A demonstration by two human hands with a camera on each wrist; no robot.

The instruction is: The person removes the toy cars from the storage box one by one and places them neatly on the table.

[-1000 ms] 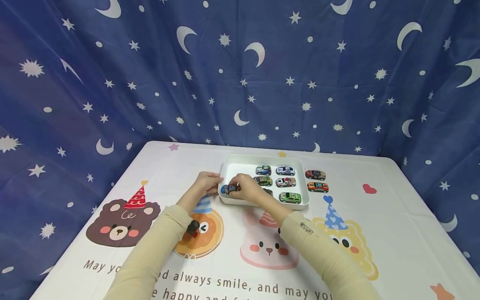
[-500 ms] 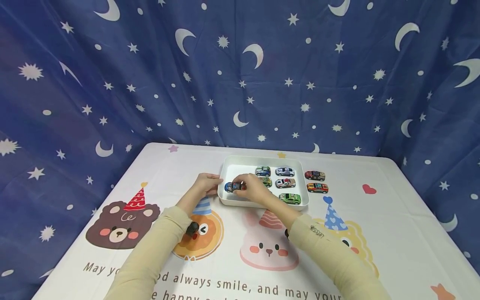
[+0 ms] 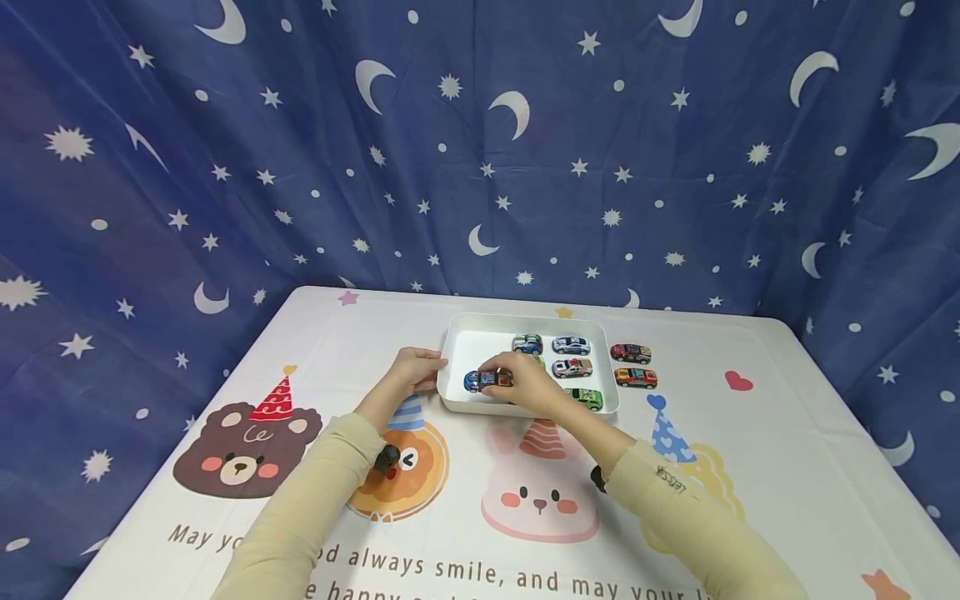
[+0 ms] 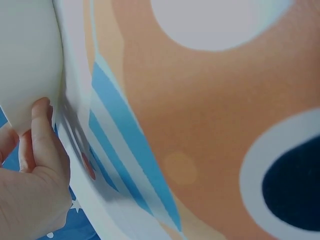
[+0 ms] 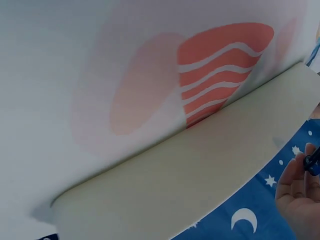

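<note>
In the head view, my left hand (image 3: 415, 368) is at the left end of a white tray (image 3: 480, 407). The left wrist view shows that hand's thumb and fingers pinching the tray wall (image 4: 30, 65). My right hand (image 3: 528, 385) reaches over the front wall and grips a toy car (image 3: 480, 381), blue at one end and dark at the other. A bit of this car (image 5: 313, 163) shows between the fingers in the right wrist view. A green car (image 3: 587, 398) lies just right of the right hand, which hides part of the tray floor.
Inside the tray sit a blue-and-green car (image 3: 527, 343), a white-and-blue car (image 3: 571, 344) and a white-and-red car (image 3: 572, 367). Outside its right end, a dark red car (image 3: 631, 353) and an orange-red car (image 3: 636, 377) rest on the printed tablecloth (image 3: 795, 467).
My right hand has shifted right with the blue-and-dark toy car, from the tray's left end toward its middle, and now covers more of the other cars. The left hand stays on the tray.
</note>
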